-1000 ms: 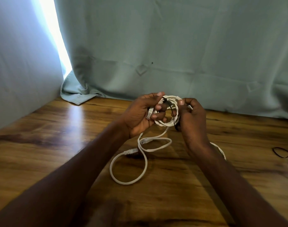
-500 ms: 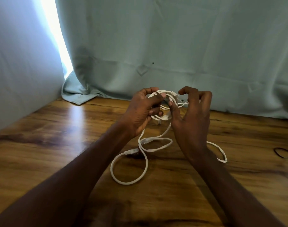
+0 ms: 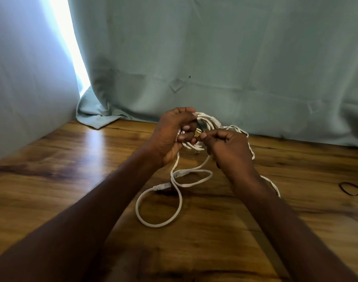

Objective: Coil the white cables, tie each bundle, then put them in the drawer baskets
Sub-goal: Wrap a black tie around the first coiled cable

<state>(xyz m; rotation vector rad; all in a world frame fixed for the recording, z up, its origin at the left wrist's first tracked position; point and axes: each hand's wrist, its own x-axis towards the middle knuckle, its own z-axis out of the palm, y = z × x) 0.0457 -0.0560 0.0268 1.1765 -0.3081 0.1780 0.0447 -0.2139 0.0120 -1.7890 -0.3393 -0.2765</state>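
since half a second ago the right hand has dropped and curled in: its fingers, then spread above the coil, now fold tight with thumb and forefinger pinching at the coil's near edge. the left hand has barely shifted.

curtain, pale green, fills the back and left of the view; a bright slit of light shows at the upper left, and the cloth's hem bunches on the bench at the back left corner.

bench, dark glossy wood, runs across the lower frame with a sheen on its left side.

both forearms reach in from the bottom edge and meet over the middle of the bench.

white cable: the coiled part is held up between the two hands, above the bench, near the curtain's foot. the left hand grips the coil, fingers wrapped through its rings. loose lengths hang from the coil and lie in two loops on the bench below the hands; two clear plug ends rest there, just beside each other. another strand trails behind the right wrist to the right.

a thin dark tie crosses the coil between the two hands; the right hand's pinch sits at its lower end, though whether it grips the tie or the cable i cannot tell.

dark loops lie at the right edge of the bench, well apart from the cable.
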